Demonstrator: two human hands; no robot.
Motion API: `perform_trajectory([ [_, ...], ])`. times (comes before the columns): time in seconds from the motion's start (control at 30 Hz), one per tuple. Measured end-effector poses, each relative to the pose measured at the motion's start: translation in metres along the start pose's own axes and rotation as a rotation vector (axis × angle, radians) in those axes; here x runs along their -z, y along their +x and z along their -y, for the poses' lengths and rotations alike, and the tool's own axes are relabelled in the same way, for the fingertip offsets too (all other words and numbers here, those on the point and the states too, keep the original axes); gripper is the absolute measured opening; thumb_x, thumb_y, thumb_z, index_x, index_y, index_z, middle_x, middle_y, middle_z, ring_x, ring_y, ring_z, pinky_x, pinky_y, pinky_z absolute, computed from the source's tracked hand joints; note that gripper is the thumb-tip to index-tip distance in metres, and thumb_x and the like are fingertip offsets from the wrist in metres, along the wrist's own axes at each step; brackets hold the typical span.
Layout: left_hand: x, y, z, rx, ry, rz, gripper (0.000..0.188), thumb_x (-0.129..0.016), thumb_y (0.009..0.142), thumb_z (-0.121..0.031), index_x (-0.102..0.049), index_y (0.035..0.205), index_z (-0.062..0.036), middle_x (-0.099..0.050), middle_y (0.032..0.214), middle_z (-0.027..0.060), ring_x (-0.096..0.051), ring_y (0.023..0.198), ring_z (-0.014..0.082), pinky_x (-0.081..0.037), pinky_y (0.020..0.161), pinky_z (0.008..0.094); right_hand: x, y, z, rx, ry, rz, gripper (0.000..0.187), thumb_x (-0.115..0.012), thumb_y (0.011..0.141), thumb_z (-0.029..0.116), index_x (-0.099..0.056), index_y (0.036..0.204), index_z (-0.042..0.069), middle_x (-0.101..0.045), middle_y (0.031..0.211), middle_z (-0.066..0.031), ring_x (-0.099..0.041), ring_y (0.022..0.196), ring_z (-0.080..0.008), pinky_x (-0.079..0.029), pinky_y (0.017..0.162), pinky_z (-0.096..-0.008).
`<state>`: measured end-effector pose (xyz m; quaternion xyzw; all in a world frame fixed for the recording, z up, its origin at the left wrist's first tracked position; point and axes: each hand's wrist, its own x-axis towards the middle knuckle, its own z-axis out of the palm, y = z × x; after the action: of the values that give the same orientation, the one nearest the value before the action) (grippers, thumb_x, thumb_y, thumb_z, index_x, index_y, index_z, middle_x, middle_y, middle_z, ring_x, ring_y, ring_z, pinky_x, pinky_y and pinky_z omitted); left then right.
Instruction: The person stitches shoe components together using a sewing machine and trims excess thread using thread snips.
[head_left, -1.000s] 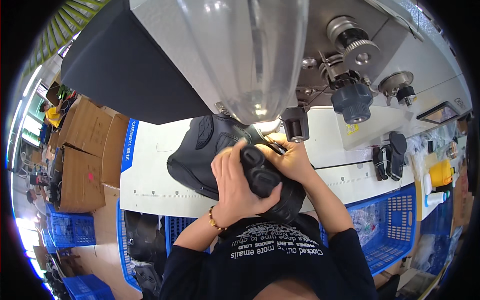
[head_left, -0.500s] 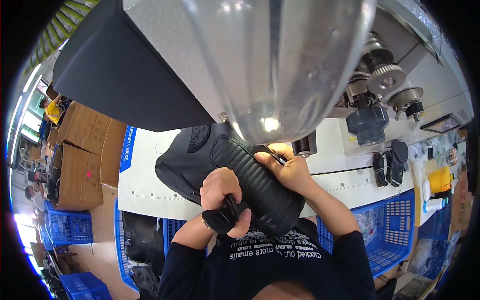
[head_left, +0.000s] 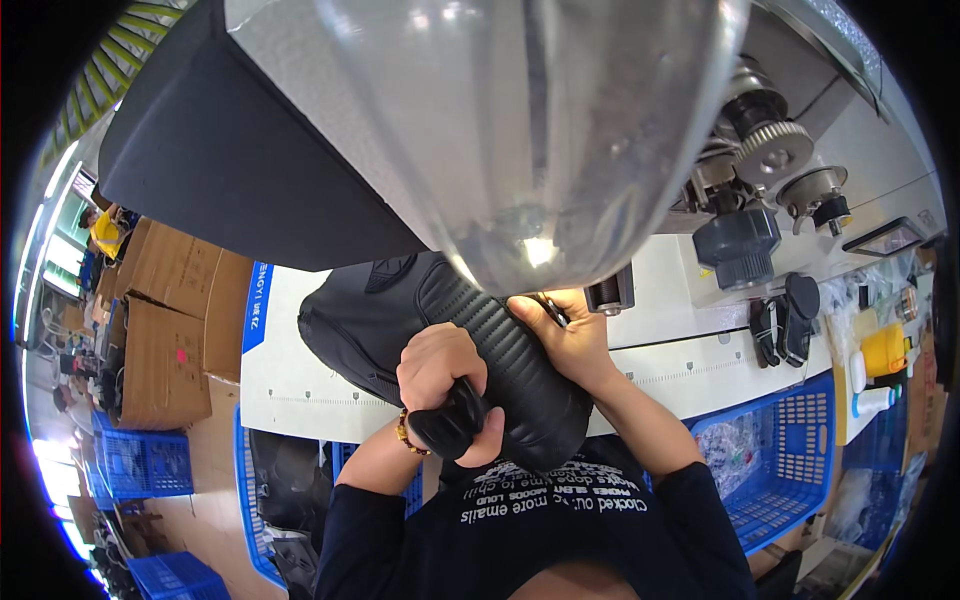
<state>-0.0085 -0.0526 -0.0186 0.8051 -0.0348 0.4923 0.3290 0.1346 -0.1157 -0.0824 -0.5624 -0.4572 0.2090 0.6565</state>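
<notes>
The fingers of the left hand [head_left: 440, 365] are wrapped tight around a black curved part [head_left: 448, 428], and the fingers of the right hand [head_left: 578, 345] are bent around a small dark tool [head_left: 556, 314]. We can't see all the right fingertips, because a machine hides some of them.

That big gray machine [head_left: 300, 60] is the largest thing we see, with a clear round cover [head_left: 550, 130] in front. Below it is a white tabletop [head_left: 282, 365] with ruler marks near its front edge. On the left we see brown boxes [head_left: 165, 365]. A blue basket [head_left: 795, 480] sits low on the right.

Next we find the soft black piece [head_left: 500, 360], with puffy ridges. It lies on the tabletop, partly under the machine, and its near end pokes past the edge by the person's dark shirt [head_left: 540, 530]. We can't tell if the curved part is joined to it. Off to the right is a yellow tub [head_left: 883, 350]. Smallest of all, we spot a bead bracelet [head_left: 404, 430] on the left wrist.
</notes>
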Motion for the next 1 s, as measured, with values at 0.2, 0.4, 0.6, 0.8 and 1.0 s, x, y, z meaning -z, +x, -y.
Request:
perform_trajectory([
  [0.2, 0.014, 0.002, 0.013, 0.030, -0.086, -0.014, 0.024, -0.054, 0.043, -0.015, -0.043, 0.061, -0.0053, -0.038, 0.052, 0.0030, -0.038, 0.043, 0.0195, -0.031, 0.044, 0.0279, -0.016, -0.007, 0.002, -0.039, 0.014, -0.149, 0.014, -0.064, 0.070, 0.006, -0.057, 0.062, -0.003, -0.054, 0.050, -0.0100, -0.048, 0.045, -0.0081, -0.036, 0.042, -0.0264],
  [0.4, 0.019, 0.005, 0.019, 0.041, -0.128, 0.012, 0.024, -0.054, 0.045, -0.016, -0.041, 0.061, -0.0046, -0.037, 0.052, 0.0030, -0.037, 0.043, 0.0181, -0.029, 0.043, 0.0271, -0.022, -0.001, 0.020, 0.078, 0.063, -0.222, 0.005, -0.063, 0.070, 0.002, -0.064, 0.072, -0.002, -0.063, 0.064, -0.0104, -0.058, 0.055, -0.0105, -0.041, 0.050, -0.0246],
  [0.6, 0.023, 0.008, 0.024, 0.069, -0.201, -0.028, 0.024, -0.054, 0.046, -0.016, -0.040, 0.062, -0.0043, -0.037, 0.053, 0.0022, -0.036, 0.044, 0.0160, -0.027, 0.043, 0.0260, -0.017, 0.002, 0.025, -0.002, 0.057, -0.155, 0.010, -0.064, 0.070, 0.002, -0.066, 0.079, -0.001, -0.065, 0.071, -0.0114, -0.061, 0.061, -0.0125, -0.044, 0.054, -0.0232],
  [0.8, 0.017, 0.000, 0.022, 0.426, -0.555, -0.336, 0.026, -0.056, 0.052, -0.019, -0.036, 0.065, -0.0062, -0.034, 0.058, -0.0003, -0.031, 0.054, 0.0108, -0.023, 0.051, 0.0241, -0.004, -0.011, -0.002, -0.050, -0.095, -0.076, 0.015, -0.065, 0.069, 0.005, -0.057, 0.061, -0.004, -0.057, 0.055, -0.0088, -0.049, 0.046, -0.0129, -0.035, 0.045, -0.0265],
  [1.0, 0.022, 0.007, 0.039, 0.345, -0.665, -0.337, 0.029, -0.059, 0.054, -0.022, -0.038, 0.066, -0.0064, -0.033, 0.058, -0.0002, -0.030, 0.055, 0.0116, -0.022, 0.051, 0.0259, -0.008, -0.016, -0.003, -0.024, -0.060, -0.077, 0.009, -0.057, 0.078, 0.003, -0.063, 0.081, -0.003, -0.063, 0.074, -0.0046, -0.055, 0.069, -0.0090, -0.042, 0.062, -0.0230],
])
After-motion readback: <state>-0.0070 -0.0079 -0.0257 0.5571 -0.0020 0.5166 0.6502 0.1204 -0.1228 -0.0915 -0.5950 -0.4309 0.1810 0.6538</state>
